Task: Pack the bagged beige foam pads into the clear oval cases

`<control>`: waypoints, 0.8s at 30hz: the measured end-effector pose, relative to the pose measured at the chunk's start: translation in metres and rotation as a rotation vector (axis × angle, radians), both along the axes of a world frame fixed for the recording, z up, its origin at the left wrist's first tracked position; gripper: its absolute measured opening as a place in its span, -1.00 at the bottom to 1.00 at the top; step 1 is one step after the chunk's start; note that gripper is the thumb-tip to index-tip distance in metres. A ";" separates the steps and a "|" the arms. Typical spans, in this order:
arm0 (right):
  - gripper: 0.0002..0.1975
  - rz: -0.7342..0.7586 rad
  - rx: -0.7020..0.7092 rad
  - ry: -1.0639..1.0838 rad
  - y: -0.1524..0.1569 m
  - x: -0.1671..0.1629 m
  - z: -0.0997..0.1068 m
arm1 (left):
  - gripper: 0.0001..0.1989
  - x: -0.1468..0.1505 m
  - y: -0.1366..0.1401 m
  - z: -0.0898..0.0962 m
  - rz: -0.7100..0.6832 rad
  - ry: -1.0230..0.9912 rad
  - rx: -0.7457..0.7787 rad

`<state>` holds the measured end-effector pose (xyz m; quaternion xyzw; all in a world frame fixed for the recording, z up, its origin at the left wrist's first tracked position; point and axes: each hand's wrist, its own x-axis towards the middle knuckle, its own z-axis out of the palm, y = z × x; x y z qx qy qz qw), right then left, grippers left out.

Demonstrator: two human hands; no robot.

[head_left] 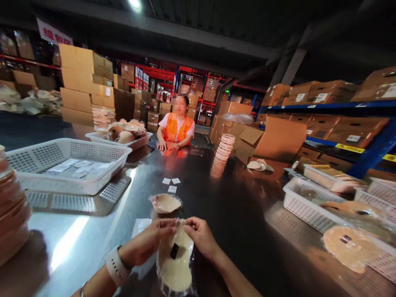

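Wrapped beige piece (177, 274): held over the counter (244, 222), black patch (174, 251) facing up.
Left hand (151, 238): fingers gripping the piece's far end.
Right hand (203, 238): fingers gripping the same end.
Second wrapped piece (167, 203): on counter, just beyond.
White cards (172, 189): three, farther.
Co-worker (177, 128): across the counter.

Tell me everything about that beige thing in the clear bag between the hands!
It's a smooth, curved beige piece with rounded edges and a small black rectangle showing on it, inside a wrinkled clear plastic bag. The left hand and right hand pinch the top end, over the dark table. Its material is unclear.
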<state>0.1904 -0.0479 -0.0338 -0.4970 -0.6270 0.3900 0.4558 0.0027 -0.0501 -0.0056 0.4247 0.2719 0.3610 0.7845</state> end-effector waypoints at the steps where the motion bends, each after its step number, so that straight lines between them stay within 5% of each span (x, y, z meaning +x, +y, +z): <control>1: -0.73 -0.016 0.002 -0.018 -0.003 -0.002 0.002 | -0.78 0.002 -0.003 -0.002 -0.040 0.037 0.053; 8: -0.76 -0.227 0.183 -0.167 -0.012 -0.002 0.010 | -0.84 0.006 0.000 -0.021 -0.107 0.189 0.143; 13: -0.80 -0.173 0.437 -0.341 -0.016 -0.001 0.002 | -0.79 0.012 0.013 -0.038 0.082 0.247 0.244; 17: -0.85 -0.162 0.429 -0.463 -0.009 0.001 -0.008 | -0.74 0.019 0.029 -0.049 0.309 0.254 0.379; 24: -0.86 -0.112 0.478 -0.668 0.020 0.012 -0.046 | -0.90 0.023 0.045 -0.073 0.418 0.469 0.627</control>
